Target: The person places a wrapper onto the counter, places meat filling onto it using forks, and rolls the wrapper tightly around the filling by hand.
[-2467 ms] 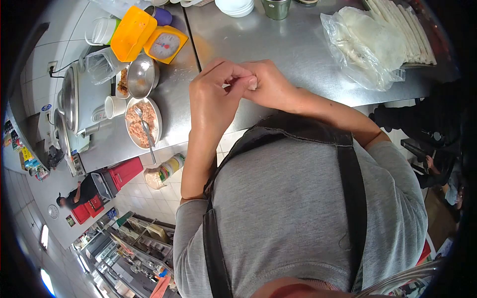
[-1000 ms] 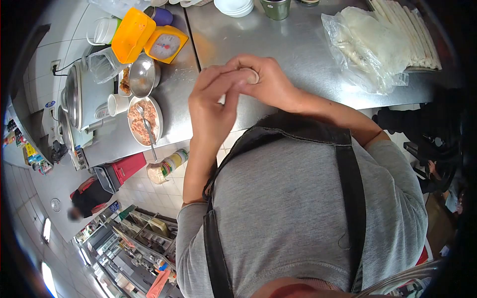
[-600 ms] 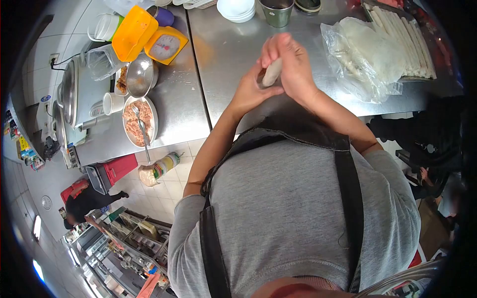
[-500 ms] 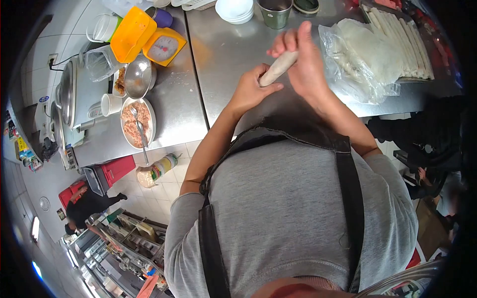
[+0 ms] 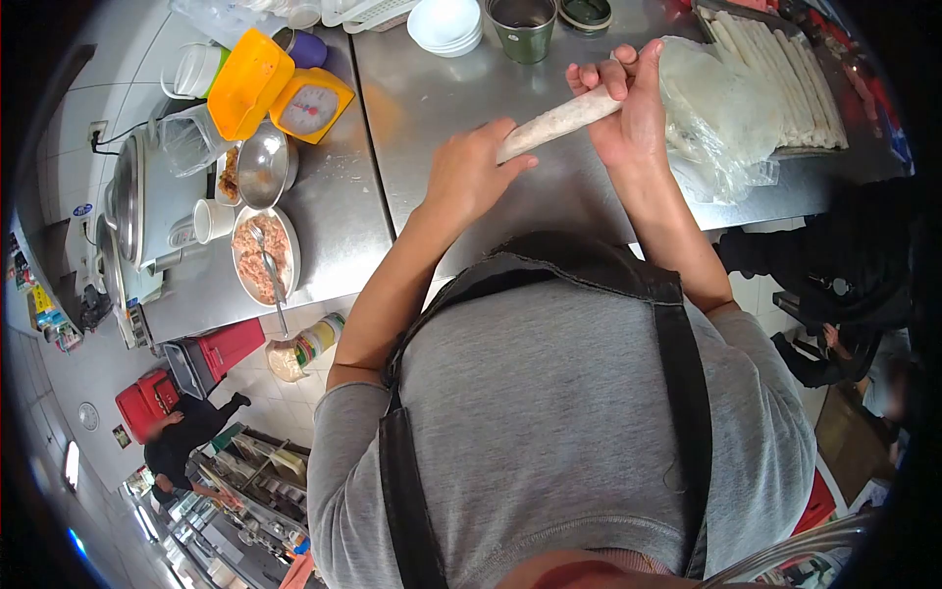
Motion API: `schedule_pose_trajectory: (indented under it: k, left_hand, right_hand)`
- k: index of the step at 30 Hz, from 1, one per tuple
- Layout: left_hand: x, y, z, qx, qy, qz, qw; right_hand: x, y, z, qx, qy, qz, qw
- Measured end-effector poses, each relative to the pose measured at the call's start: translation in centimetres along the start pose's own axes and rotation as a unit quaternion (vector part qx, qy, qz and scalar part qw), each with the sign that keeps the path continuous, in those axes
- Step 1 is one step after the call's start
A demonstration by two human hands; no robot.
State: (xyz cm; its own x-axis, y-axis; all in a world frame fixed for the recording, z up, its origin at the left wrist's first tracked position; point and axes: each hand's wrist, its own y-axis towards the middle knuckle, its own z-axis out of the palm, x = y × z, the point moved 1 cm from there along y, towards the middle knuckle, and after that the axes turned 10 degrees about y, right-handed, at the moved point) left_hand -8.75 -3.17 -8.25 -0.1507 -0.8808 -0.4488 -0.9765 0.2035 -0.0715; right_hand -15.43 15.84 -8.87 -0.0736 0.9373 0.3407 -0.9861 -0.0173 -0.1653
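Observation:
A long whitish roll (image 5: 557, 125), seemingly wrapped in a pale sheet, is held above the steel table between my two hands. My left hand (image 5: 469, 165) is closed around its left end, thumb stretched along the near side. The right end lies in my right hand (image 5: 628, 108), palm turned up and fingers curled over it. Just right of that hand sits a clear plastic bag (image 5: 711, 118) with pale round sheets in it. Several similar white rolls (image 5: 775, 79) lie side by side on a tray (image 5: 810, 150) behind the bag.
To the left stand an oval dish of pinkish minced filling (image 5: 263, 234) with a fork (image 5: 268, 265), a metal bowl (image 5: 267, 167), a white cup (image 5: 214, 220) and an orange scale (image 5: 312, 103). White bowls (image 5: 444, 25) and a green metal pot (image 5: 523, 29) are at the back. Other people (image 5: 191, 432) work nearby.
My hands have spread apart, the left one moving left and the right one slightly right. More of the roll shows between them, and it lies flatter. The view has shifted slightly.

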Motion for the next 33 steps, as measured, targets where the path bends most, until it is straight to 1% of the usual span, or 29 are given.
schedule_pose_trajectory:
  k: [2, 3, 5, 6, 8, 9, 11, 12, 14, 15, 16, 17, 18, 19, 20, 21, 24, 27, 30, 33]
  left_hand:
    - [-0.2, 0.0, 0.0, -0.009, 0.005, 0.002, 1.0]
    - [-0.3, 0.0, -0.1, -0.013, 0.008, 0.002, 1.0]
    - [-0.5, 0.0, -0.5, 0.006, 0.015, 0.003, 1.0]
    - [-0.5, 0.0, -0.8, 0.015, 0.019, 0.003, 1.0]
    - [0.1, 0.0, -1.8, 0.025, 0.06, 0.042, 0.997]
    - [0.5, 0.0, -2.5, 0.029, 0.081, 0.062, 0.994]
    - [1.0, 0.0, -5.1, 0.017, 0.079, 0.099, 0.992]
    - [1.1, 0.1, -6.6, 0.011, 0.079, 0.118, 0.99]
    - [0.5, 0.3, -10.0, 0.043, 0.099, 0.134, 0.985]
    - [-0.1, 0.4, -11.6, 0.059, 0.109, 0.141, 0.982]
    - [-0.9, 0.5, -12.9, 0.078, 0.12, 0.146, 0.979]
    - [-1.7, 0.5, -14.1, 0.097, 0.13, 0.151, 0.975]
    - [-2.4, 0.6, -15.0, 0.117, 0.139, 0.156, 0.971]
    - [-3.0, 0.9, -15.5, 0.128, 0.131, 0.177, 0.967]
    - [-3.7, 1.1, -15.7, 0.14, 0.122, 0.198, 0.962]
    - [-4.2, 1.3, -15.7, 0.151, 0.114, 0.219, 0.957]
    - [-5.1, 1.4, -14.9, 0.158, 0.111, 0.208, 0.959]
    - [-4.1, 1.2, -13.1, 0.128, 0.074, 0.231, 0.962]
    - [-3.3, 0.2, -11.7, 0.11, -0.011, 0.175, 0.978]
    - [-2.5, -1.0, -10.4, 0.021, -0.078, 0.191, 0.978]
  right_hand:
    - [0.0, 0.4, -0.5, -0.007, 0.01, 0.0, 1.0]
    - [0.0, 0.3, -0.6, 0.005, 0.018, 0.006, 1.0]
    - [0.2, 0.2, -0.7, 0.028, 0.033, 0.019, 0.999]
    - [0.3, 0.2, -0.9, 0.022, 0.054, 0.028, 0.998]
    - [0.4, 0.5, -1.5, 0.009, 0.094, 0.047, 0.994]
    - [0.7, 1.1, -2.6, 0.073, 0.153, 0.081, 0.982]
    - [1.3, 2.5, -5.1, 0.199, 0.266, 0.149, 0.931]
    - [1.3, 1.9, -4.2, 0.138, 0.205, 0.157, 0.956]
    - [1.7, -0.3, -1.4, 0.017, 0.077, 0.17, 0.982]
    - [1.6, -0.6, -1.9, 0.102, 0.056, 0.239, 0.964]
    - [1.6, -0.9, -2.9, 0.186, 0.035, 0.305, 0.933]
    - [1.6, -1.2, -3.8, 0.266, 0.013, 0.367, 0.891]
    - [1.6, -1.9, -3.6, 0.287, -0.043, 0.407, 0.866]
    - [1.3, -2.0, -3.6, 0.331, -0.15, 0.426, 0.829]
    - [0.7, -2.0, -3.7, 0.37, -0.253, 0.439, 0.779]
    - [0.1, -2.0, -3.8, 0.404, -0.353, 0.445, 0.717]
    - [-2.1, -2.8, -3.3, 0.393, -0.468, 0.417, 0.673]
    - [-3.1, -3.8, -2.6, 0.383, -0.428, 0.315, 0.756]
    - [-3.1, -4.2, -1.6, 0.311, -0.42, 0.3, 0.798]
    - [-2.5, -4.4, -1.0, 0.326, -0.455, 0.252, 0.79]
